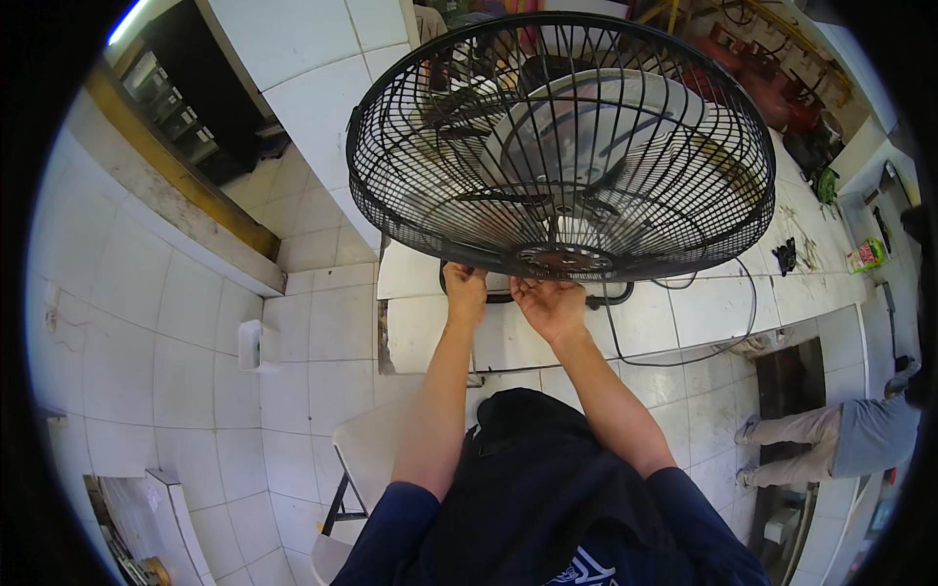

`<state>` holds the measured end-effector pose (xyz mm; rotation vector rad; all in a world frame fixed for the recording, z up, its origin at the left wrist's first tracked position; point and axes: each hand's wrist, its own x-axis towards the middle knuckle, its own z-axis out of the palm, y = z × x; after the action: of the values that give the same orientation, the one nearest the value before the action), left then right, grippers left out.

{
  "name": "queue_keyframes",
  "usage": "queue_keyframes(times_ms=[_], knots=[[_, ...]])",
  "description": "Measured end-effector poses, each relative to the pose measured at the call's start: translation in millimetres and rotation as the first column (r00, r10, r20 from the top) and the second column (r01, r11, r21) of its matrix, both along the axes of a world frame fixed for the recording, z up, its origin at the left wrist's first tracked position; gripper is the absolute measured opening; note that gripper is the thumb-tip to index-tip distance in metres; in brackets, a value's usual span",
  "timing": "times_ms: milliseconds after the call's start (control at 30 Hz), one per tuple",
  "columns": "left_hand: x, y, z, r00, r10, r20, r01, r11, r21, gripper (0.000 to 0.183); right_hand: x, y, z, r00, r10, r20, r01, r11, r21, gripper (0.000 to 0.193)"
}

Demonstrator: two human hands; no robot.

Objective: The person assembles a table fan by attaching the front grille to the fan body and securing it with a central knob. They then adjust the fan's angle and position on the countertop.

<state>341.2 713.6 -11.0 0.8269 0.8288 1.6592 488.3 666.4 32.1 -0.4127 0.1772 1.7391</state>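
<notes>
A large black fan (563,146) with a round wire grille stands on the white tiled counter (420,332) in front of me. Grey blades show through the wires. My left hand (466,295) is closed at the lower near rim of the grille, left of its centre badge. Beside it my right hand (549,309), palm turned up, has its fingers curled in under the same rim, just below the badge. The rim partly hides both sets of fingertips, and what they pinch does not show. Part of the dark base (608,296) shows behind my right hand.
A black cord (747,322) loops off the counter's front edge at right. A small black item (785,256) and a green and pink packet (865,256) lie farther right. Below stands a pale chair (366,444). Another person (831,439) stands at far right.
</notes>
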Motion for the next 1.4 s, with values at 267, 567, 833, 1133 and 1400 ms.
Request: queue_keyframes(times_ms=[267,567,833,1133,1400], knots=[[3.9,-7.1,12.6,0.999,0.03,-0.045,-0.031,0.999,-0.01,0.013,-0.5,3.9,0.5,0.983,-0.177,0.041,0.178,0.984,-0.024,0.037],[2.4,-7.6,-0.5,0.984,0.027,-0.174,-0.039,0.997,-0.066,0.012,7.9,-2.6,20.2,0.977,-0.202,-0.062,0.197,0.977,-0.079,0.059],[2.4,-8.6,1.0,0.98,-0.008,-0.199,-0.003,0.998,-0.056,0.026,14.5,-4.4,35.7,0.989,-0.142,0.043,0.141,0.99,0.03,0.061],[-54.5,-31.7,37.7,0.99,0.097,-0.105,-0.113,0.981,-0.159,0.055,74.9,-87.5,34.7,0.726,-0.097,0.68,0.181,0.982,-0.054,0.042],[-89.3,-51.6,101.8,0.995,0.091,-0.048,-0.068,0.935,0.348,0.056,170.3,-67.5,86.8,0.032,-0.761,0.648,0.176,0.643,0.745,0.079]])
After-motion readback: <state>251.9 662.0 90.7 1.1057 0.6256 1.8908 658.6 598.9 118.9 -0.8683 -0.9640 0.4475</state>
